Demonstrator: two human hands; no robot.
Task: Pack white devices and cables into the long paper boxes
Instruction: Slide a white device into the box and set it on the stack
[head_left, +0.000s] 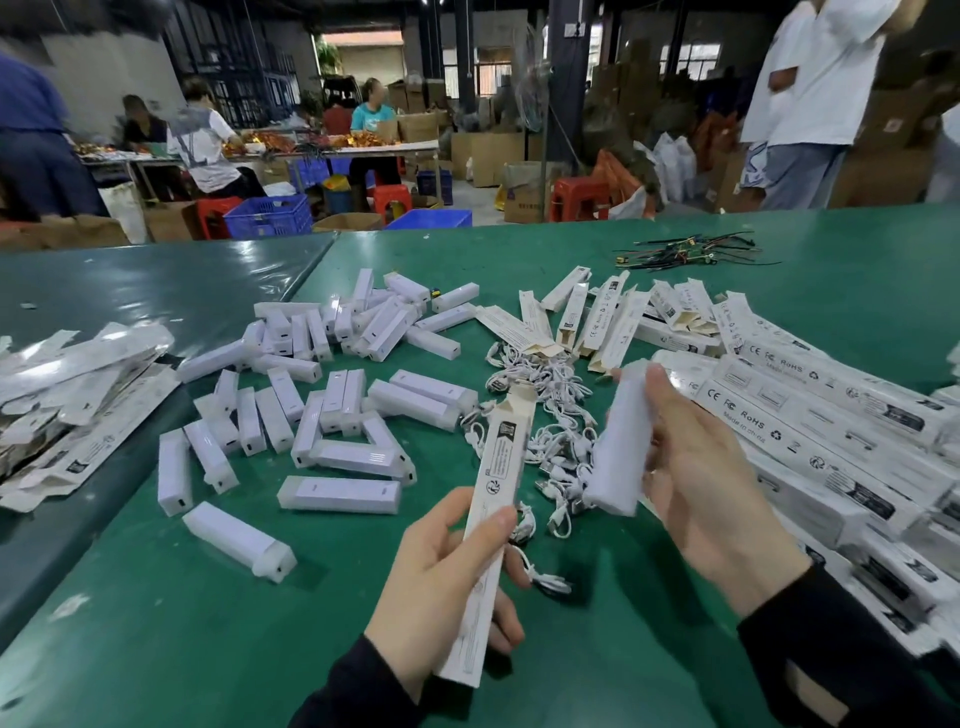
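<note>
1. A long paper box (491, 525) is gripped by the left hand (441, 582); the thumb is laid across its printed face and the fingers (511, 566) are curled round behind it. Its open end, flaps up, is pointed away from the person.
2. A white device (621, 447) is held in the right hand (711, 478); the thumb is pressed along its upper side and the fingers are wrapped beneath it. The device is tilted and kept just right of the box's open end, apart from it.
3. A small white cable (545, 577) is seen hanging just below the left fingers; whether it is pinched by them cannot be told.
4. Between and beyond the two sets of fingers a tangle of white cables (545, 410) is spread on the green bench (208, 597).
5. Left of the left fingers, loose white devices (332, 395) are scattered over the bench.
6. Right of the right fingers, printed boxes (810, 415) are stacked side by side.
7. Farther out, beyond the cables, open boxes (608, 322) are strewn.
8. At the far left, flattened boxes (78, 395) are piled.
</note>
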